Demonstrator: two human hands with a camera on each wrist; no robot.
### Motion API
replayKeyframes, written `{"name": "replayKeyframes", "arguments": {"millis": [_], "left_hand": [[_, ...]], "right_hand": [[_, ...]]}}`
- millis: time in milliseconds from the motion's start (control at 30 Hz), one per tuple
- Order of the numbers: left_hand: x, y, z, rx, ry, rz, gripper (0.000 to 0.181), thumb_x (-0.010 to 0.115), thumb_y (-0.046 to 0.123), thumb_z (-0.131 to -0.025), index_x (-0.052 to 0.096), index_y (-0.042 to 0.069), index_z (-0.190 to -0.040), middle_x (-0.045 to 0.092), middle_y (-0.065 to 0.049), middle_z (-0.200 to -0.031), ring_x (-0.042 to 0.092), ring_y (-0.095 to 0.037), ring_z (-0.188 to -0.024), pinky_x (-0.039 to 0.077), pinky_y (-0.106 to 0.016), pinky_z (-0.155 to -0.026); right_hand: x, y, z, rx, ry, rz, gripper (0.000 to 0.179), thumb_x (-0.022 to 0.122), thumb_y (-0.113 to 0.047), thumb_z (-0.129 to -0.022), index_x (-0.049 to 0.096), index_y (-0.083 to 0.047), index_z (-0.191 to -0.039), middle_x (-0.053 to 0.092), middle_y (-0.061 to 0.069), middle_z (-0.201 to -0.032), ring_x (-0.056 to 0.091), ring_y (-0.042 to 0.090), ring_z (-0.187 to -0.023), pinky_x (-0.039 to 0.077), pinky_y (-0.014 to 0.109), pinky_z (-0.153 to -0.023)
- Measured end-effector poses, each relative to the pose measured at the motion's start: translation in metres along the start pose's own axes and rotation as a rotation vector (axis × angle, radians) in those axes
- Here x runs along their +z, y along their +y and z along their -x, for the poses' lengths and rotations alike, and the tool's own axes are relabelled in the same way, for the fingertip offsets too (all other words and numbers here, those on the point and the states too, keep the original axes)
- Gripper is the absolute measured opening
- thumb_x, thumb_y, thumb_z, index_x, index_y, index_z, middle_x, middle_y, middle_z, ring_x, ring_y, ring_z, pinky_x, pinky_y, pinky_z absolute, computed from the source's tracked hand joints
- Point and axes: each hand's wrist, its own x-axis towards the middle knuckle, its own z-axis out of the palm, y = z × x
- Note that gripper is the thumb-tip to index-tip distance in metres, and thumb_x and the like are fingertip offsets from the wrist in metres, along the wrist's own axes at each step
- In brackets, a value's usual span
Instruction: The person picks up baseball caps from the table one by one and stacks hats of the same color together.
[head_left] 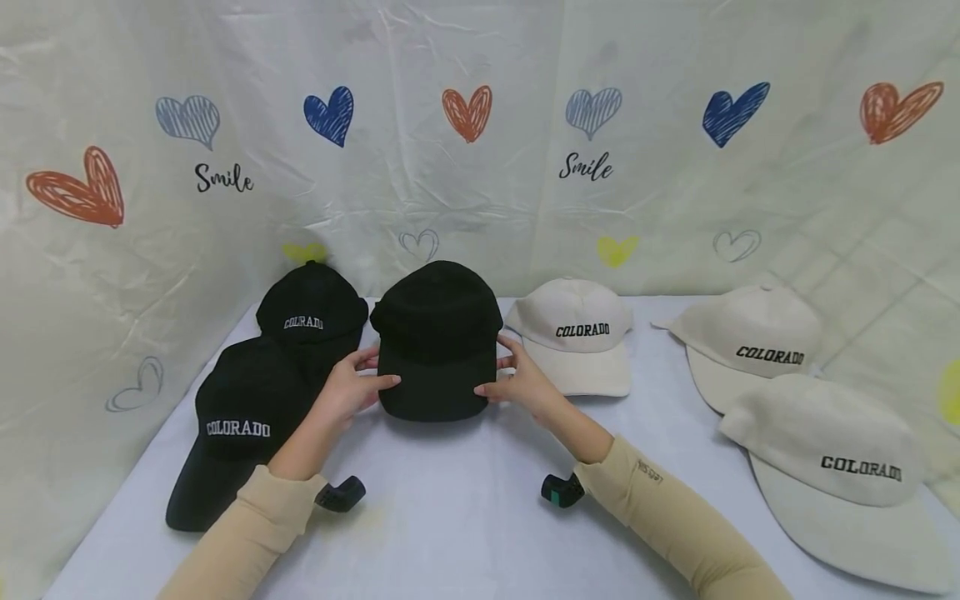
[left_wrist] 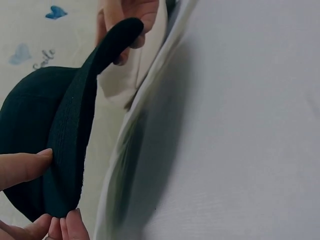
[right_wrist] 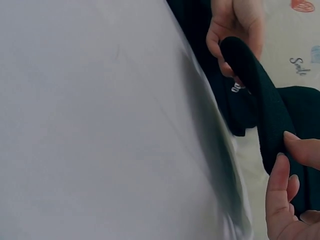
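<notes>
A plain black cap (head_left: 435, 333) is held at the middle of the table, brim toward me, with no lettering showing on its front. My left hand (head_left: 351, 388) pinches the left edge of its brim, thumb on top and fingers beneath. On the opposite edge, my right hand (head_left: 522, 383) has the same grip. Both wrist views show the brim raised over the white table, casting a shadow; there the cap (left_wrist: 65, 115) is seen side-on, and the right thumb and fingers press the brim (right_wrist: 272, 117) between them.
Two black COLORADO caps (head_left: 238, 400) overlap on the left. One cream COLORADO cap (head_left: 576, 321) sits just right of the held cap, and two more cream caps (head_left: 832, 442) overlap at the far right. Behind the table (head_left: 450, 517) hangs a curtain (head_left: 525, 192) printed with hearts.
</notes>
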Motion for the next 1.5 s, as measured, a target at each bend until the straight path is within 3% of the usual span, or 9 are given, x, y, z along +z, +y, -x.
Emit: {"name": "replayKeyframes", "arguments": {"millis": [367,567,967,1200,1500], "left_hand": [[-0.009,-0.006,0.003,0.020,-0.094,-0.072,0.082,0.075,0.008,-0.093,0.029,0.003,-0.160,0.042,-0.021,-0.140,0.049,-0.033,-0.118,0.053,-0.042,-0.098],[-0.017,-0.009,0.002,0.027,-0.135,-0.126,0.084,0.076,0.010,-0.092,0.027,0.003,-0.160,0.040,-0.023,-0.141,0.049,-0.035,-0.118,0.052,-0.044,-0.100],[-0.024,-0.010,0.007,0.055,-0.166,-0.176,0.085,0.079,0.010,-0.090,0.029,0.002,-0.158,0.043,-0.024,-0.136,0.054,-0.036,-0.114,0.056,-0.041,-0.095],[-0.024,-0.013,0.010,0.051,-0.174,-0.189,0.083,0.080,0.011,-0.089,0.032,0.000,-0.156,0.046,-0.023,-0.132,0.056,-0.032,-0.108,0.058,-0.035,-0.088],[-0.027,-0.016,0.014,0.083,-0.194,-0.200,0.081,0.080,0.011,-0.089,0.033,-0.004,-0.154,0.048,-0.024,-0.131,0.059,-0.029,-0.104,0.059,-0.037,-0.086]], "right_hand": [[0.002,0.003,0.010,0.002,-0.006,0.015,0.099,0.077,0.005,-0.086,0.017,-0.010,-0.162,0.044,0.020,-0.127,0.063,0.015,-0.072,0.059,0.029,-0.076],[0.006,0.007,0.018,0.000,-0.036,-0.018,0.092,0.071,0.005,-0.091,0.014,-0.007,-0.162,0.045,0.020,-0.124,0.064,0.015,-0.077,0.059,0.031,-0.077],[0.007,0.015,0.026,-0.069,-0.051,-0.040,0.079,0.061,0.007,-0.095,0.017,0.001,-0.159,0.049,0.021,-0.118,0.061,0.017,-0.090,0.060,0.032,-0.077],[0.008,0.017,0.032,-0.028,-0.037,-0.080,0.079,0.062,0.008,-0.095,0.019,-0.001,-0.160,0.050,0.022,-0.120,0.063,0.016,-0.090,0.060,0.035,-0.079],[0.008,0.021,0.037,-0.012,-0.039,-0.141,0.080,0.062,0.012,-0.092,0.021,0.000,-0.159,0.052,0.024,-0.120,0.066,0.017,-0.086,0.061,0.040,-0.080]]}}
